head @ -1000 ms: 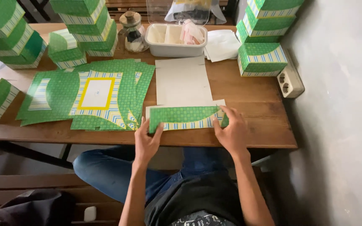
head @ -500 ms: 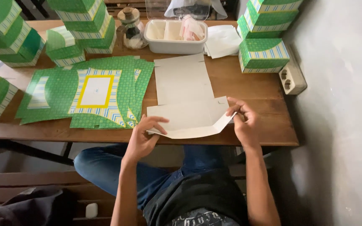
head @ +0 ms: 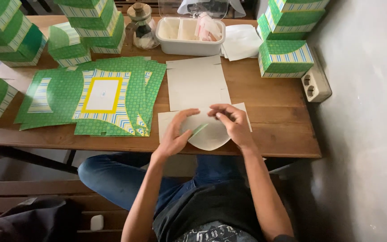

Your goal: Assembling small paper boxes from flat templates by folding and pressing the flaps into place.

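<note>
At the counter's (head: 269, 130) near edge we see both hands folding a flat box blank (head: 207, 134) (plain side up, a sliver of green print showing at the fold). The left hand (head: 175, 134) has its fingers closed on the raised flap; the right hand (head: 231, 123) pinches the same flap from above. A stack of green printed blanks (head: 99, 94) lies toward the left edge, a white tray (head: 189, 38) at the far edge, and finished green boxes (head: 285, 56) near the far right corner.

Left hand (head: 175, 134) and right hand (head: 231, 123) meet, fingers curled, forearms converging.
</note>
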